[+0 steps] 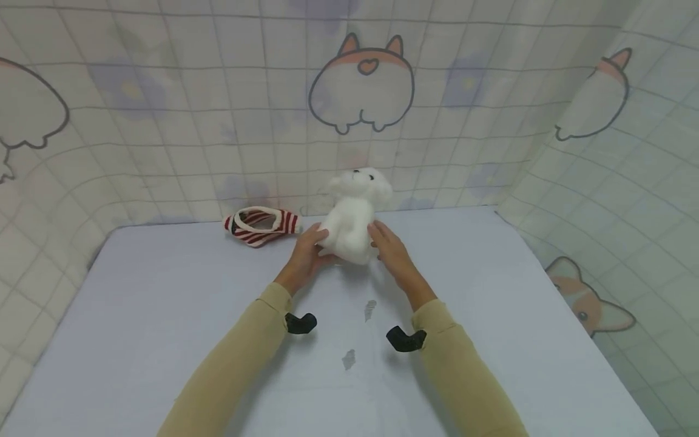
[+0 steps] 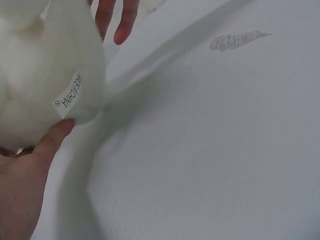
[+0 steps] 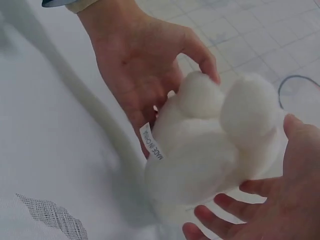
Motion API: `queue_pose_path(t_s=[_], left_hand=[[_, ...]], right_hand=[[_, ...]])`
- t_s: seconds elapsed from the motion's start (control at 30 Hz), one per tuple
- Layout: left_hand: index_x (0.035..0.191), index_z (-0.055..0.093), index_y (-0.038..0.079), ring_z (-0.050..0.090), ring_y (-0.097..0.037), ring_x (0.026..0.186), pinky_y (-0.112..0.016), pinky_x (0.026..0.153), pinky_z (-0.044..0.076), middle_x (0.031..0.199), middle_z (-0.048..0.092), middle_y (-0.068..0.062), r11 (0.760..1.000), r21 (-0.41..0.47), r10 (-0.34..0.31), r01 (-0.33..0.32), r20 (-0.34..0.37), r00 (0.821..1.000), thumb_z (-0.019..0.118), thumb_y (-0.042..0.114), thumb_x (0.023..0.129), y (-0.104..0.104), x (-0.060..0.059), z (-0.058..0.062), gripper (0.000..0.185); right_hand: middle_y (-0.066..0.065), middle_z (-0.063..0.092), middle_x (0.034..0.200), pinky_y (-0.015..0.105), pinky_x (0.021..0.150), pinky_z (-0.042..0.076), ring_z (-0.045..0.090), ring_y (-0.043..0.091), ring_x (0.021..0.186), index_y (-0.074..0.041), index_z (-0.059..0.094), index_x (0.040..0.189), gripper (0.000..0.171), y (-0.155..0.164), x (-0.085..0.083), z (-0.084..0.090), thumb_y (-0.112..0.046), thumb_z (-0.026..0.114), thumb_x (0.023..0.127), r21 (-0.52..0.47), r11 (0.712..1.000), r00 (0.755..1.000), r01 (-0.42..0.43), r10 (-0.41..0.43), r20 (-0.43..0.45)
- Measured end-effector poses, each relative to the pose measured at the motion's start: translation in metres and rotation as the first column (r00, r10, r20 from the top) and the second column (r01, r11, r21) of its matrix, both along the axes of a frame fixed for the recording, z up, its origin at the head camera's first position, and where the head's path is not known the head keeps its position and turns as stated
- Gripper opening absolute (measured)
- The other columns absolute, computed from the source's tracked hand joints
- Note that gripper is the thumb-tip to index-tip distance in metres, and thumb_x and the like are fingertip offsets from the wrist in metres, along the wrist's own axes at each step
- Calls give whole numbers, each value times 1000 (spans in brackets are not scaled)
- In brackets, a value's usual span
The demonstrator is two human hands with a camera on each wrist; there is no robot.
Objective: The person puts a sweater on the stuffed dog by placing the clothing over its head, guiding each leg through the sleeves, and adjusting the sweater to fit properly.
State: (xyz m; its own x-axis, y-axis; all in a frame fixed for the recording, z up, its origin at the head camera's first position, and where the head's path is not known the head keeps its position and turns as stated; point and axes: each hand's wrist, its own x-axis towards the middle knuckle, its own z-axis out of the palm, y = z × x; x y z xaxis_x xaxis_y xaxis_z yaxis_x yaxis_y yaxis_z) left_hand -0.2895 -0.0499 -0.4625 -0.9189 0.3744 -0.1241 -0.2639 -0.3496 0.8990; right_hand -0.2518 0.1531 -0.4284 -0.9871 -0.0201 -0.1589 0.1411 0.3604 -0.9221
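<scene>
A white plush dog (image 1: 352, 221) sits upright near the back of the table, facing away toward the wall. My left hand (image 1: 306, 255) grips its left side; in the right wrist view its palm (image 3: 140, 65) lies against the plush dog (image 3: 210, 155) with one digit curled over a paw. Its thumb (image 2: 55, 135) touches the bottom by the sewn label. My right hand (image 1: 390, 252) presses fairly straight fingers against the right side, and its fingers (image 3: 225, 212) cup the toy from below.
A red-and-white striped small garment (image 1: 262, 224) lies at the back left. The table's pale lavender cloth (image 1: 164, 315) has two grey marks (image 1: 370, 308). Cartoon-print curtain walls (image 1: 601, 182) close off the back and both sides.
</scene>
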Motion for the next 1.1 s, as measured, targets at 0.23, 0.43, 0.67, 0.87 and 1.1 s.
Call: queue_pose_path(t_s=[0.23, 0.43, 0.67, 0.87, 1.1], left_hand=[[142, 41, 12, 47, -21, 120, -52, 110, 37, 137, 44, -6, 1000, -25, -17, 16, -57, 998, 45, 21, 99, 4, 1, 2, 44], [144, 42, 16, 47, -21, 124, -52, 112, 35, 145, 42, -6, 998, -40, -50, 47, -85, 995, 48, 11, 97, 3, 2, 4, 47], [146, 40, 15, 47, -20, 121, -34, 97, 46, 150, 37, -7, 988, -130, -96, 79, -131, 987, 54, 5, 95, -1, 4, 7, 54], [145, 42, 19, 37, -25, 138, -44, 109, 38, 155, 35, -3, 950, -310, -124, 44, -244, 962, 64, 8, 90, -2, 3, 5, 59], [142, 41, 16, 26, -28, 147, -50, 119, 25, 155, 36, -5, 918, -393, -184, 45, -324, 928, 67, 6, 89, -5, 5, 5, 60]], right_hand=[[4, 28, 159, 51, 103, 45, 39, 31, 137, -30, 14, 156, 70, 6, 11, 11, -52, 46, 97, -115, 984, 990, -134, 138, 29], [1, 27, 159, 52, 103, 45, 35, 29, 141, -37, 19, 154, 68, 10, 12, 7, -43, 53, 95, -169, 975, 990, -143, 144, -5], [-2, 24, 161, 56, 110, 34, 27, 27, 146, -36, 22, 153, 67, 14, 11, 1, -36, 56, 94, -185, 974, 991, -133, 129, -35], [-7, 21, 161, 55, 117, 25, 22, 26, 149, -35, 23, 153, 68, 18, 8, -5, -23, 56, 95, -185, 971, 986, -154, 138, -95], [-3, 24, 160, 48, 121, 17, 21, 23, 149, -31, 21, 153, 72, 25, 3, -14, -12, 58, 94, -112, 976, 971, -188, 167, -169]])
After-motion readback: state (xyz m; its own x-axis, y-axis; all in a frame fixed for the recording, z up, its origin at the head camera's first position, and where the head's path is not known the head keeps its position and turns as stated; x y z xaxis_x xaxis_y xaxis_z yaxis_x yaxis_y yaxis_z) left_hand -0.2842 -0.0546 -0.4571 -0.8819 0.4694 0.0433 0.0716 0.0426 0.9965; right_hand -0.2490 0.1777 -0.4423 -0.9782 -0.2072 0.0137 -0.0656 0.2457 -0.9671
